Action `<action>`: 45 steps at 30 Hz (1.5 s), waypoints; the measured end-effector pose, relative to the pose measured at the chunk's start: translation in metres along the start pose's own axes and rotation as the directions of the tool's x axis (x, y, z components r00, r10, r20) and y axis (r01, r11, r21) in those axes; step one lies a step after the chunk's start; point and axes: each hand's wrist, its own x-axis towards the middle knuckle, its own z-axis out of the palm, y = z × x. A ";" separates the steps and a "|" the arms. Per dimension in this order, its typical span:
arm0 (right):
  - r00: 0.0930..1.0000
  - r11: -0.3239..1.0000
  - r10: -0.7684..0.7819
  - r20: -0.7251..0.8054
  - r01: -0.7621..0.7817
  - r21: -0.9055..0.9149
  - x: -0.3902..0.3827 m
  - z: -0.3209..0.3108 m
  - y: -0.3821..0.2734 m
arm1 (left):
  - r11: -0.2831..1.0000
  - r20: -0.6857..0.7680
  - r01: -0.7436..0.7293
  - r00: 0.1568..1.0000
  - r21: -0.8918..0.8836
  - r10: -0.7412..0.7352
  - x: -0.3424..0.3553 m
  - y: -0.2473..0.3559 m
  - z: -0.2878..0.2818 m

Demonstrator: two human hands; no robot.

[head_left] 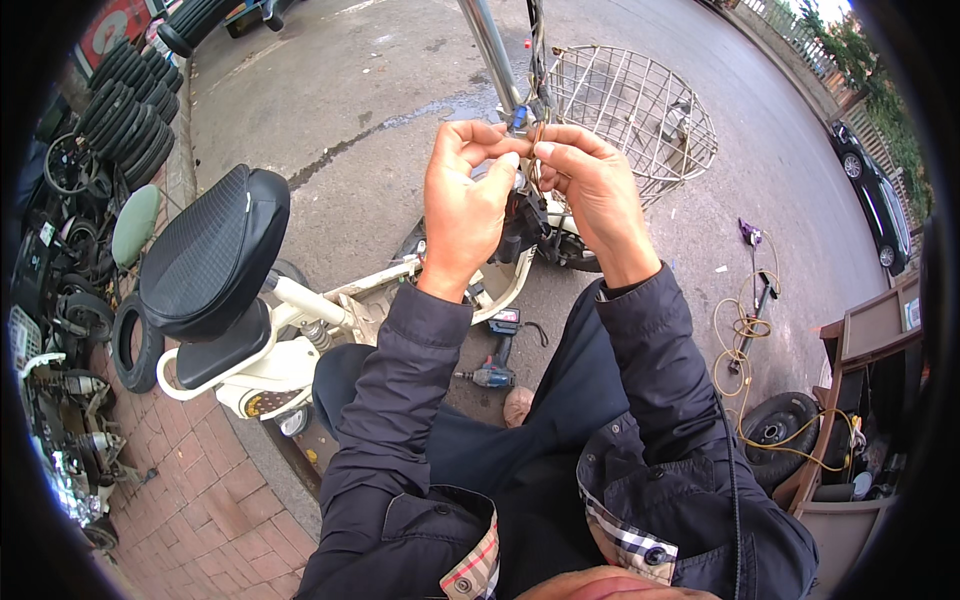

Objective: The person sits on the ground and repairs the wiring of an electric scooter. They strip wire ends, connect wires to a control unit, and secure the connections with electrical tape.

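Note:
Both hands meet at the wiring on the front column of a cream electric scooter (345, 300). My left hand (466, 200) pinches thin wires (540, 132) between thumb and fingers. From the other side my right hand (592, 188) grips the same wires, its thumb and index finger pressed together. A blue connector (519, 117) sits just above the fingertips, beside the silver steering tube (490, 50). Dark cables run down the tube into the area below my hands. The exact wire ends are hidden behind my fingers.
A wire basket (635, 115) lies beyond my right hand. Near my foot is a cordless power tool (491, 372). The scooter's black seat (215, 250) is at left, with stacked tyres (125, 105) behind. A yellow hose (722, 345), a wheel (778, 428) and a brown cabinet (850, 400) stand right.

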 end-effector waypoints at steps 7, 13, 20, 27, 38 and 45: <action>1.000 1.000 0.016 -0.012 -0.016 0.026 -0.002 -0.001 0.004 | 0.968 -0.125 -0.084 0.985 0.235 0.116 0.001 0.002 0.005; 1.000 1.000 -0.010 -0.008 0.010 -0.029 -0.001 -0.002 0.003 | 0.960 -0.019 -0.064 0.997 0.274 0.071 0.006 -0.003 -0.002; 0.999 0.987 -0.035 -0.008 0.033 -0.158 -0.001 -0.001 0.002 | 0.996 0.042 0.084 0.996 -0.008 -0.084 0.010 -0.011 -0.003; 0.929 0.644 -0.362 0.076 0.308 -0.700 -0.009 0.009 0.011 | 0.987 -0.038 0.133 0.990 -0.090 -0.137 0.010 -0.014 0.000; 0.846 0.459 -0.512 0.148 0.416 -0.785 -0.006 0.017 0.022 | 0.977 -0.008 0.201 0.979 -0.076 -0.202 0.040 -0.014 -0.010; 0.851 0.456 -0.516 0.103 0.374 -0.807 -0.008 0.016 0.022 | 0.969 0.021 0.242 0.970 -0.056 -0.242 0.038 -0.018 -0.017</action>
